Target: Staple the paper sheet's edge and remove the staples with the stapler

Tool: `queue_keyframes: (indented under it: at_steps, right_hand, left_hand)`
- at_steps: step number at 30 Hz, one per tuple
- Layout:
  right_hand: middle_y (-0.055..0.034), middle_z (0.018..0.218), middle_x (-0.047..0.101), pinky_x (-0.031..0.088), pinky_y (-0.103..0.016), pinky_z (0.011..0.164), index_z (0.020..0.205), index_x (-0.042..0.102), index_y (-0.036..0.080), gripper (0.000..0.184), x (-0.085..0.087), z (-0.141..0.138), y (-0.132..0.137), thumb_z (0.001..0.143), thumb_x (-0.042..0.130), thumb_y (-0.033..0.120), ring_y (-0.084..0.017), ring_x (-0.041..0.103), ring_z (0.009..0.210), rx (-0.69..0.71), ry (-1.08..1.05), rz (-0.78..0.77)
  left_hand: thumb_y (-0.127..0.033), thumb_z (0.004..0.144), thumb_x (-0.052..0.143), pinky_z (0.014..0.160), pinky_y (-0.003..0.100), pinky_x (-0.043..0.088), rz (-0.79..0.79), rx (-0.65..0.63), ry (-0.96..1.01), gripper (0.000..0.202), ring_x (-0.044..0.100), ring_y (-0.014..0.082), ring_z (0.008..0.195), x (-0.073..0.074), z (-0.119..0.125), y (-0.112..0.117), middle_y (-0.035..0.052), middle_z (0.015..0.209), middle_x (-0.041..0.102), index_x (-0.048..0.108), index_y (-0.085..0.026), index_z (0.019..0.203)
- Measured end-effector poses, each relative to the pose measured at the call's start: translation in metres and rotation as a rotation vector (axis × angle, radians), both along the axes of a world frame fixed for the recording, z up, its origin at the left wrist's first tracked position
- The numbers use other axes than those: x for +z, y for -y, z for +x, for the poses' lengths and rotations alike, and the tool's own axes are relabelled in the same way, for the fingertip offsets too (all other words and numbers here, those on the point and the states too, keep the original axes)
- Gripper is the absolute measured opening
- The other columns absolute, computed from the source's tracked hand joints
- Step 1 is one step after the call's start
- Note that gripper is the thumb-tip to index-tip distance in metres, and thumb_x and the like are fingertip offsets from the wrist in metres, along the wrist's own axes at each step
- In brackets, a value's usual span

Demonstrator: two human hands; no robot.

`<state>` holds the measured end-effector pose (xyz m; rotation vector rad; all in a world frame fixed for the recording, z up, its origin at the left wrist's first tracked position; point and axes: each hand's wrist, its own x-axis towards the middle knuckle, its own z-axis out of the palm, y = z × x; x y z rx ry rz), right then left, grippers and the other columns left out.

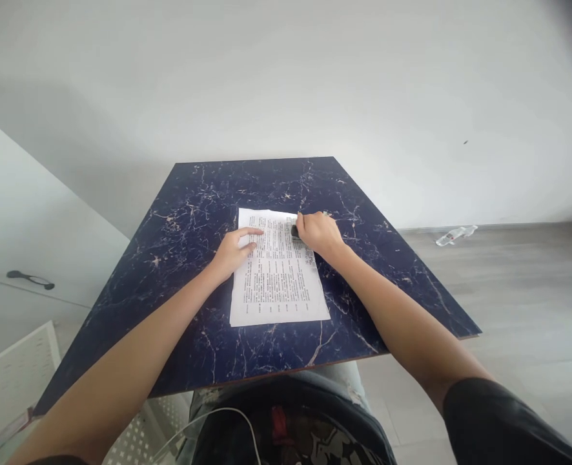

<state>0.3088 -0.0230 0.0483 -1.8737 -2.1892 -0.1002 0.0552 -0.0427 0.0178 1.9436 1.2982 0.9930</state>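
Note:
A white printed sheet of paper (pixel 279 278) lies in the middle of a dark blue marble-patterned table (pixel 194 213). My left hand (pixel 235 250) rests on the sheet's left edge, fingers stretched out flat and pressing it down. My right hand (pixel 317 231) is closed over a small dark object (pixel 294 231) near the sheet's top right corner; only a bit of that object shows past my fingers, and I cannot make out what it is.
A white wall stands behind the table. A white cabinet with a dark handle (pixel 30 279) is at the left. A crumpled plastic bottle (pixel 454 234) lies on the grey floor at the right. A white perforated panel (pixel 10 381) sits low at the left.

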Motion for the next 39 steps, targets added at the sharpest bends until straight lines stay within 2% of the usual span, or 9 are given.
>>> queue_keyframes:
  at_steps: [2, 6, 10, 13, 17, 20, 23, 27, 39]
  right_hand:
    - [-0.0194, 0.087, 0.076, 0.053, -0.041, 0.081, 0.088, 0.081, 0.012, 0.069, 0.005, 0.012, -0.002, 0.112, 0.023, 0.042, -0.032, 0.074, 0.085, -0.082, -0.057, 0.020]
    - [-0.0276, 0.098, 0.076, 0.054, -0.050, 0.089, 0.096, 0.081, 0.008, 0.071, 0.012, 0.049, -0.009, 0.111, 0.022, 0.044, -0.041, 0.074, 0.099, -0.251, -0.118, 0.004]
    - [-0.0312, 0.109, 0.074, 0.052, -0.053, 0.094, 0.103, 0.079, 0.007, 0.074, 0.012, 0.085, -0.020, 0.109, 0.024, 0.056, -0.044, 0.071, 0.108, -0.374, -0.173, -0.080]
    - [-0.0271, 0.105, 0.074, 0.052, -0.051, 0.093, 0.095, 0.077, 0.013, 0.082, 0.011, 0.103, -0.026, 0.105, 0.020, 0.072, -0.044, 0.068, 0.112, -0.314, -0.198, -0.181]
    - [-0.0203, 0.107, 0.073, 0.052, -0.050, 0.093, 0.096, 0.072, 0.019, 0.079, 0.011, 0.117, -0.026, 0.097, 0.030, 0.085, -0.041, 0.066, 0.114, -0.032, -0.167, -0.186]
    - [-0.0181, 0.133, 0.068, 0.052, -0.049, 0.099, 0.118, 0.069, 0.020, 0.064, 0.008, 0.125, -0.026, 0.094, 0.054, 0.077, -0.037, 0.065, 0.120, 0.207, -0.167, -0.146]
    - [-0.0142, 0.143, 0.066, 0.052, -0.048, 0.103, 0.139, 0.062, 0.023, 0.057, 0.005, 0.129, -0.028, 0.092, 0.066, 0.056, -0.035, 0.066, 0.122, 0.299, -0.161, -0.159]
    - [-0.0098, 0.124, 0.076, 0.055, -0.047, 0.096, 0.137, 0.065, 0.025, 0.049, 0.004, 0.126, -0.030, 0.091, 0.067, 0.042, -0.034, 0.072, 0.108, 0.223, -0.141, -0.199]
    - [-0.0070, 0.122, 0.077, 0.052, -0.044, 0.100, 0.119, 0.074, 0.025, 0.031, 0.009, 0.112, -0.027, 0.089, 0.070, 0.034, -0.030, 0.069, 0.115, 0.105, -0.161, -0.216]
  left_hand:
    - [-0.006, 0.089, 0.063, 0.122, 0.051, 0.043, 0.030, -0.004, -0.038, 0.036, 0.067, 0.0260, 0.129, -0.001, -0.001, 0.000, 0.0054, 0.131, 0.075, 0.075, -0.023, 0.117]
    - [-0.005, 0.088, 0.062, 0.123, 0.049, 0.043, 0.132, 0.005, -0.125, 0.052, 0.062, 0.0261, 0.134, 0.002, 0.000, 0.005, 0.0066, 0.144, 0.067, 0.063, -0.023, 0.136]
    - [-0.009, 0.086, 0.067, 0.121, 0.054, 0.044, 0.198, 0.073, -0.333, 0.058, 0.058, 0.0325, 0.134, 0.004, 0.000, 0.010, 0.0139, 0.142, 0.060, 0.057, -0.020, 0.142]
    - [-0.016, 0.087, 0.070, 0.124, 0.061, 0.038, 0.220, 0.160, -0.475, 0.062, 0.042, 0.0420, 0.148, 0.002, -0.002, 0.011, 0.0210, 0.157, 0.041, 0.052, -0.017, 0.147]
    - [-0.024, 0.093, 0.064, 0.126, 0.066, 0.032, 0.177, 0.204, -0.595, 0.071, 0.024, 0.0472, 0.159, 0.000, -0.006, 0.009, 0.0256, 0.169, 0.025, 0.038, -0.012, 0.159]
    - [-0.028, 0.101, 0.052, 0.126, 0.071, 0.027, 0.150, 0.081, -0.681, 0.061, 0.019, 0.0439, 0.162, 0.001, -0.009, 0.007, 0.0171, 0.174, 0.025, 0.041, -0.020, 0.161]
    - [-0.036, 0.107, 0.039, 0.125, 0.077, 0.019, 0.105, -0.038, -0.753, 0.054, 0.017, 0.0414, 0.163, 0.003, -0.010, 0.007, 0.0111, 0.176, 0.027, 0.045, -0.027, 0.160]
    - [-0.040, 0.108, 0.037, 0.123, 0.078, 0.021, 0.062, -0.029, -0.782, 0.054, 0.027, 0.0411, 0.160, 0.005, -0.008, 0.009, 0.0149, 0.171, 0.036, 0.047, -0.026, 0.160]
    - [-0.037, 0.104, 0.047, 0.120, 0.082, 0.017, 0.087, -0.011, -0.633, 0.050, 0.030, 0.0441, 0.157, -0.004, -0.009, 0.007, 0.0169, 0.165, 0.043, 0.055, -0.027, 0.152]
